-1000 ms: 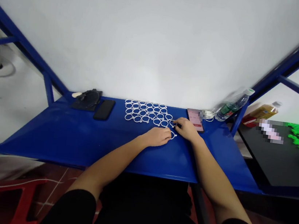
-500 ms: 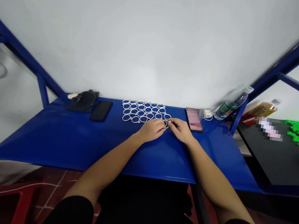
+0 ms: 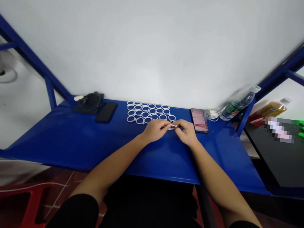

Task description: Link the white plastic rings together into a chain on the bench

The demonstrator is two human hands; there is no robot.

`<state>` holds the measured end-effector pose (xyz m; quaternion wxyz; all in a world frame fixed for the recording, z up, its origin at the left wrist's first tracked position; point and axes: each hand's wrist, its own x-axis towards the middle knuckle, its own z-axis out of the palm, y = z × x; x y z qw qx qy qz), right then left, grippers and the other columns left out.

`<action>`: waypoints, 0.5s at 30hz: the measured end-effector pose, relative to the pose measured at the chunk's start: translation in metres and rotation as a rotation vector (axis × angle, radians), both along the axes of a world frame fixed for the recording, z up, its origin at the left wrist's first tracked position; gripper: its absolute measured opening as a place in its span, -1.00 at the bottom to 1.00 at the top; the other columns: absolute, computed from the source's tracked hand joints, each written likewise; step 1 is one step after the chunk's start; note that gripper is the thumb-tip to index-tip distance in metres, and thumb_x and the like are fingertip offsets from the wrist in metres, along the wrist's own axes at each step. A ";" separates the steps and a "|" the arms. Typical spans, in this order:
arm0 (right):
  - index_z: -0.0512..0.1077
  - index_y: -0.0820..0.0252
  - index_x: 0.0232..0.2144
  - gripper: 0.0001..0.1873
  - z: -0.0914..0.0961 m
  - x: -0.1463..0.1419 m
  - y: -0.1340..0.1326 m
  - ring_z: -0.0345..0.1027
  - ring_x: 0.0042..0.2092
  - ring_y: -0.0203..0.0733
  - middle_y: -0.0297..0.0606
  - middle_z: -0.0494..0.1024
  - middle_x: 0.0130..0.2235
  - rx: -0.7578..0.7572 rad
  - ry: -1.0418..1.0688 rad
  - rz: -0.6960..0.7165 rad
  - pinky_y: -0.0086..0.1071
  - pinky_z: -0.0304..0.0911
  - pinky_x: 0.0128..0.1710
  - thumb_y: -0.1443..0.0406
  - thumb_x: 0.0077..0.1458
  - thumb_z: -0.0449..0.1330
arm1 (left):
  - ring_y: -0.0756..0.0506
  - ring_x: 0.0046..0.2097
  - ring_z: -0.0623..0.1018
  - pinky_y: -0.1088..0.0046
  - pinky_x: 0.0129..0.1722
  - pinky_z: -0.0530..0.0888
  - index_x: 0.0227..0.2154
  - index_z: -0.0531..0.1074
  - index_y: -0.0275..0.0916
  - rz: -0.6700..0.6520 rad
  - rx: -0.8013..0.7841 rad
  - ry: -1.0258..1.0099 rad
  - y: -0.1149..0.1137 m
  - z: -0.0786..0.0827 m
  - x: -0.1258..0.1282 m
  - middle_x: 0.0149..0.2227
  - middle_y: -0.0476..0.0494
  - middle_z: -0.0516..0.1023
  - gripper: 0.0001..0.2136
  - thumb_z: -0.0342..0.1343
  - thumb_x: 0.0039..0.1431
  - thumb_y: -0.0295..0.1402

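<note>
Remote obs.: on glossy blue flat table [image 3: 67, 136], my feed shows close-set rows of round white plastic rings [image 3: 148, 111] nr far edge. Vs. 1 s ago, L hand [image 3: 154, 130] has moved farther out, now approx. level w/ R hand [image 3: 186, 132]. Both pinch one slim white plastic ring [image 3: 172, 126] btwn fingertips, beside rows' R end; partly hidden, looks narrow.
</note>
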<state>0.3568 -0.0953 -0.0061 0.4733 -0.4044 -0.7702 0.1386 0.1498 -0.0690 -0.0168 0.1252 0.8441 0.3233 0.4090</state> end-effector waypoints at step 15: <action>0.49 0.07 0.08 -0.66 -0.009 0.011 0.015 0.48 -0.25 -0.13 -0.13 0.56 -0.01 0.004 -0.051 -0.062 -0.16 0.50 -0.22 0.16 0.31 0.19 | -0.15 0.02 0.59 0.17 0.11 0.53 -0.20 0.61 -0.17 0.046 0.008 0.313 -0.009 -0.026 -0.142 -0.03 -0.17 0.61 -0.76 0.07 0.24 -0.54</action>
